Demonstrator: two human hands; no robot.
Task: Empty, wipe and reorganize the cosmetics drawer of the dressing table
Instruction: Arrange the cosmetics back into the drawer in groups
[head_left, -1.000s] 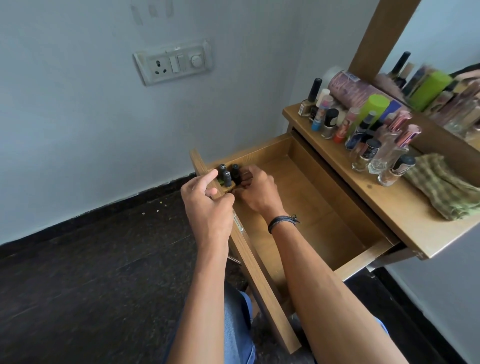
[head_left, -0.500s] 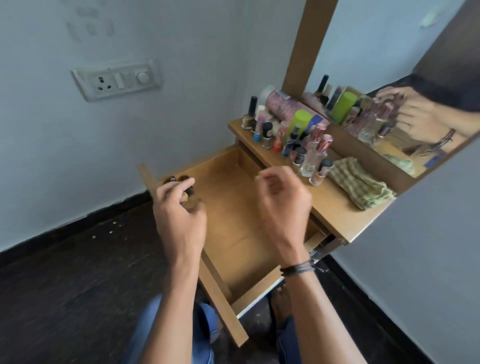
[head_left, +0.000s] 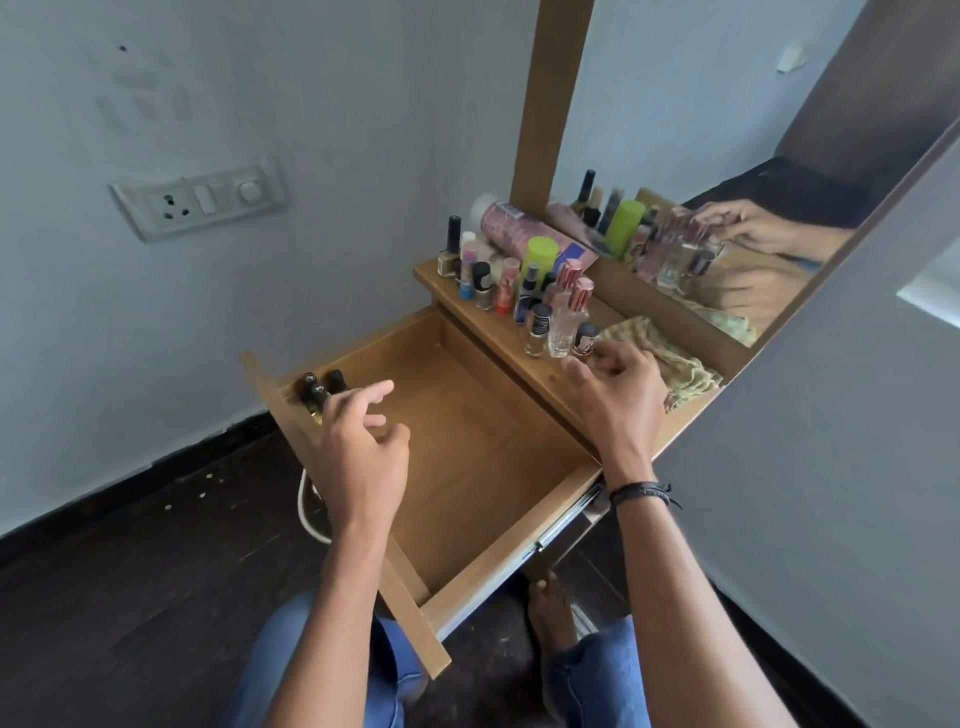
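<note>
the drawer (head_left: 467, 441) of the dressing table is pulled right out in front of me, and its wooden floor is bare except for a few small dark-capped bottles (head_left: 319, 389) standing together in the far left corner, against the front panel. so i judge the emptying is done, and since the inside looks clean the wiping is probably done too, though i can't be sure of that from here; the checked cloth (head_left: 670, 358) lies crumpled on the tabletop (head_left: 524, 358) by the mirror (head_left: 727, 171). the putting-back has only just begun. most of the cosmetics are crowded on the tabletop: nail polish bottles (head_left: 537, 330), clear perfume bottles with pink caps (head_left: 569, 312), a lime-capped can (head_left: 540, 257), a pink tube lying on its side (head_left: 519, 228), and a tall black-capped bottle (head_left: 451, 244) at the far end. my left hand (head_left: 363, 457) hangs over the drawer's left side, just beside the corner bottles, fingers loosely curled and holding nothing. my right hand (head_left: 618, 395) is up at the tabletop edge, fingers half spread, tips close to the nearest small bottle (head_left: 584, 340); i can't tell whether they touch it, but nothing is in its grasp yet. nearly the whole collection is left to bring back and line up.
</note>
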